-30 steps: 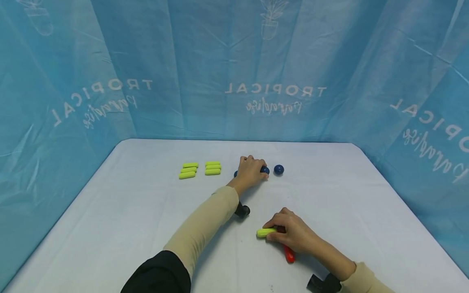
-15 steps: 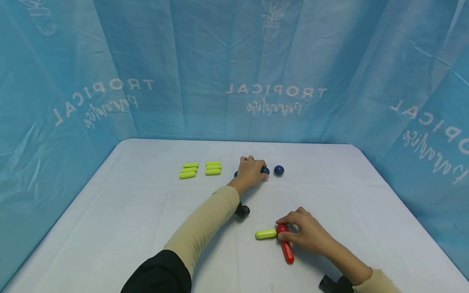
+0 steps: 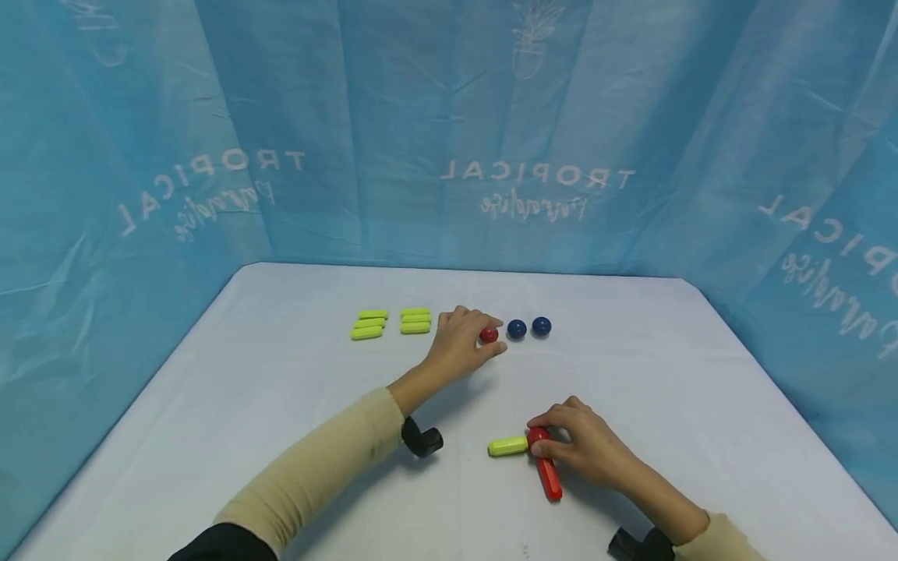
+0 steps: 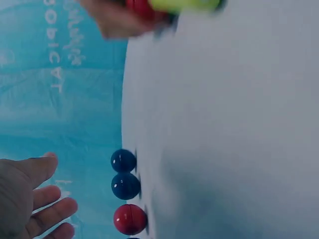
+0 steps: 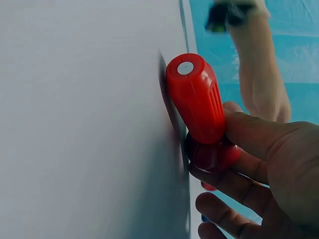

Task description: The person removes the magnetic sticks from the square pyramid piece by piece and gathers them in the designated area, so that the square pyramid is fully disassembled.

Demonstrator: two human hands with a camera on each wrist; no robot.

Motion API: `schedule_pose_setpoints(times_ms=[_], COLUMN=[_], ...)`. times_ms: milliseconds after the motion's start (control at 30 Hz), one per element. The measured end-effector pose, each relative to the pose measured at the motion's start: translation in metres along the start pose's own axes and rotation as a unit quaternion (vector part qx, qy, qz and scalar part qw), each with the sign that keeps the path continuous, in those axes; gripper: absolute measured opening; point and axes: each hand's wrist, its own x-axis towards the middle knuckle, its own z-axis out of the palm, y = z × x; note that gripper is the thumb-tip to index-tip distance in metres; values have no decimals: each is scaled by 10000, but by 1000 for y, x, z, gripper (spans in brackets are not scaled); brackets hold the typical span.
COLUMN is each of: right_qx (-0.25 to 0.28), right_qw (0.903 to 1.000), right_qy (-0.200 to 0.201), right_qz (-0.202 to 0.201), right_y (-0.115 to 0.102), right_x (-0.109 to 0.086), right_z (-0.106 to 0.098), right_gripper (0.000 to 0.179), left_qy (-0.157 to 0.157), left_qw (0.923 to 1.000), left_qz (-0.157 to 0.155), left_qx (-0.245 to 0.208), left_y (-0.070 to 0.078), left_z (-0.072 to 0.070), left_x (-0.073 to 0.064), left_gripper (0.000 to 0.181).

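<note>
My left hand [image 3: 456, 343] reaches toward the row of balls at the far side, fingers and thumb spread apart, with a red ball [image 3: 489, 335] showing in the gap. In the left wrist view this hand [image 4: 35, 204] looks open and apart from the red ball [image 4: 130, 219]. Nearer the front, my right hand [image 3: 585, 446] pinches a dark red ball [image 3: 538, 436] between thumb and fingers. A red ribbed rod [image 3: 549, 478] and a yellow-green ribbed rod [image 3: 508, 446] extend from that ball. The right wrist view shows the red rod [image 5: 197, 102] end-on, with a pale round tip.
Two dark blue balls [image 3: 516, 329] stand right of the far red ball. Several yellow-green rods [image 3: 368, 324] lie in two groups at the back left. White cloth [image 3: 281, 436] covers the table, with blue curtains [image 3: 393, 117] around it.
My left hand has left a blue ball and shifted left, uncovering the red ball. My right hand has moved from the yellow-green rod to the dark red ball.
</note>
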Motion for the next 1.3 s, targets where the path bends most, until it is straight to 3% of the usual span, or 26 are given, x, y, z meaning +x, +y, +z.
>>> schedule_pose_setpoints(times_ms=[133,300,500,867,1300], right_qx=[-44,153,355,486,436], right_qw=[9999,9993,9978,9969,9963], right_qy=[54,112,311,333,381], right_qz=[-158,-311,-473,-512,-631], right_y=[-2,-7,-12,-19,-19], right_x=[5,9,13,16,16], right_z=[5,13,23,30,29], right_gripper=[35,35,33,35,32], left_qy=[-324,-716,-1079,-631,-244], left_qw=[9976,9926,9871,9942,9966], left_qz=[-16,67,358,375,403], left_qx=[-619,-978,-1124,-783,-680], left_y=[-6,-15,-15,-8,-3], left_z=[-10,-12,-4,11,11], left_x=[-43,-89,-121,-130,-132], left_gripper=[38,37,41,31,20])
